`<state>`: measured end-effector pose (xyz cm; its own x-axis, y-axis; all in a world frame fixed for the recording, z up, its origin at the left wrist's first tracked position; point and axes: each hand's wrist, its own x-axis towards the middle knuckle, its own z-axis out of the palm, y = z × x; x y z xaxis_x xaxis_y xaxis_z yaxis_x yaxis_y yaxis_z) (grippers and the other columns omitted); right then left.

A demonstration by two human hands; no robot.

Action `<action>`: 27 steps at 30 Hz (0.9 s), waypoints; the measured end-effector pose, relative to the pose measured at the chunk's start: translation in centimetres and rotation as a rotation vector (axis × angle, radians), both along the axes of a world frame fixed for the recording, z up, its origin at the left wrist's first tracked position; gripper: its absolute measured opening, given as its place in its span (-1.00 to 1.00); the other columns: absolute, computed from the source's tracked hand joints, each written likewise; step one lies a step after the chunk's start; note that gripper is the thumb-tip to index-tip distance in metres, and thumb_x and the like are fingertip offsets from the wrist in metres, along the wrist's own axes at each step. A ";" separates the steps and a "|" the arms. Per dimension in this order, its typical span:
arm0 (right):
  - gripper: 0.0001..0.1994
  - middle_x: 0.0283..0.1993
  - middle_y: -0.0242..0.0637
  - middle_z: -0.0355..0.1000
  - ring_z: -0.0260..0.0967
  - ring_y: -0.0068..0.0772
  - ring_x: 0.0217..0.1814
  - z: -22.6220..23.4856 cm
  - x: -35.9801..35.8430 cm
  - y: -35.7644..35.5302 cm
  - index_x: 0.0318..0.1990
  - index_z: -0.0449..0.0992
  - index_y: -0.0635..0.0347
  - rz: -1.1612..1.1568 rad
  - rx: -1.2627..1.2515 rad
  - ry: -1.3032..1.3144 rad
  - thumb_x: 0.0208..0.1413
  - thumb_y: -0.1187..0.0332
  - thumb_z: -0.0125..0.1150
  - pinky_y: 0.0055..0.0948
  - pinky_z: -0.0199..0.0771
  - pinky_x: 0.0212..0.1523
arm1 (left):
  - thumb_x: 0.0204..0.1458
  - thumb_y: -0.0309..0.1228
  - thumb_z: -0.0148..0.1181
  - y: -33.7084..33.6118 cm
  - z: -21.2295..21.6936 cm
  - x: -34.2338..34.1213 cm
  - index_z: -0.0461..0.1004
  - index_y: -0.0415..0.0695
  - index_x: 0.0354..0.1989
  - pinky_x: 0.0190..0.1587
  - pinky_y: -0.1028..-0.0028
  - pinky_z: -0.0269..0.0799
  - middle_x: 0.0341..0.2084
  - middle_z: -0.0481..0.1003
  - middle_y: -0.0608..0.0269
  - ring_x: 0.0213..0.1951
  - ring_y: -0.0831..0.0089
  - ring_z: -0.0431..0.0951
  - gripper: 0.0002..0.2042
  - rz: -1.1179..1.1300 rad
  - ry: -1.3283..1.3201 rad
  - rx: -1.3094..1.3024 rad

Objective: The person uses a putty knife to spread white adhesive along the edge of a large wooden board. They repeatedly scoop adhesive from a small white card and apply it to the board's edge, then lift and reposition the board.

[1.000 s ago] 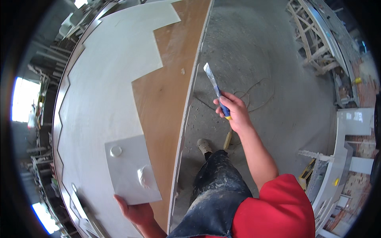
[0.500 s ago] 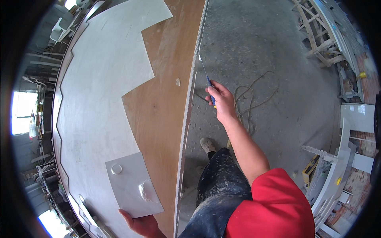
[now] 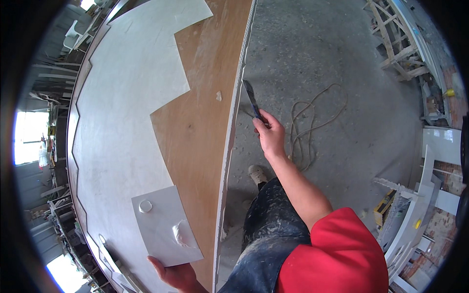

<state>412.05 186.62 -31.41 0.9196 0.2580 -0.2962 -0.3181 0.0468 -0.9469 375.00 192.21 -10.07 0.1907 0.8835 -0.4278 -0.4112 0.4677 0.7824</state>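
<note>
Filling of the tabletop (image 3: 195,127) edge is in hand: right hand (image 3: 269,136) grips a putty knife (image 3: 254,101) against it, while left hand (image 3: 178,274) holds the near filler board (image 3: 163,227). Next likely needs a steady drag along the edge.

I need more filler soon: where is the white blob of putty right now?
In the head view the putty blob sits low on the left, on the square white board that the left hand holds over the wooden panel.
</note>
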 end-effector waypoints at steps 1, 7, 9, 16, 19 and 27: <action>-0.65 -0.30 -0.41 0.50 0.37 -0.67 -0.41 -0.3 -0.2 -0.1 0.07 0.56 0.28 -0.008 0.001 -0.018 0.12 0.43 0.33 -0.62 0.40 -0.41 | 0.35 0.00 -0.14 -0.1 0.0 -0.1 0.17 -0.22 0.38 0.40 0.07 0.06 0.33 0.26 0.08 0.33 0.13 0.23 -0.40 0.000 0.005 0.003; -0.58 -0.16 -0.36 0.52 0.44 -0.59 -0.32 2.4 -2.8 -2.7 0.20 0.45 0.26 -0.004 0.224 0.212 0.19 0.39 0.28 -0.57 0.44 -0.35 | 0.35 -0.01 -0.14 -0.5 0.2 -1.4 0.16 -0.22 0.38 0.40 0.07 0.07 0.32 0.27 0.09 0.32 0.13 0.24 -0.40 -0.055 -0.072 0.044; -0.57 -0.12 -0.34 0.52 0.47 -0.56 -0.27 3.7 -5.0 -4.3 0.24 0.41 0.24 0.137 0.310 0.307 0.23 0.39 0.25 -0.55 0.46 -0.31 | 0.35 0.01 -0.14 -0.6 0.2 -1.8 0.20 -0.20 0.35 0.36 0.09 0.11 0.29 0.29 0.13 0.30 0.15 0.26 -0.41 -0.037 -0.048 0.030; -0.59 -0.10 -0.37 0.53 0.49 -0.55 -0.20 3.6 -11.1 -5.9 0.23 0.41 0.20 0.243 0.344 0.465 0.25 0.38 0.23 -0.53 0.48 -0.22 | 0.34 0.02 -0.15 -0.4 0.0 -1.6 0.22 -0.21 0.34 0.33 0.10 0.14 0.27 0.29 0.14 0.28 0.15 0.27 -0.41 0.041 0.027 0.013; -0.59 -0.08 -0.33 0.53 0.50 -0.49 -0.18 3.1 -12.3 -5.1 0.24 0.40 0.19 0.212 0.317 0.465 0.25 0.43 0.21 -0.47 0.50 -0.21 | 0.34 0.03 -0.14 -0.5 0.1 -1.8 0.22 -0.22 0.34 0.34 0.11 0.13 0.28 0.29 0.13 0.28 0.15 0.27 -0.40 0.030 0.023 0.024; -0.57 -0.15 -0.43 0.50 0.47 -0.61 -0.21 1.6 -14.8 -2.5 0.23 0.41 0.24 0.132 0.356 0.430 0.20 0.48 0.25 -0.55 0.50 -0.16 | 0.34 0.03 -0.14 -1.5 0.5 -2.3 0.21 -0.23 0.34 0.35 0.12 0.12 0.28 0.29 0.12 0.28 0.14 0.27 -0.39 0.089 0.040 0.010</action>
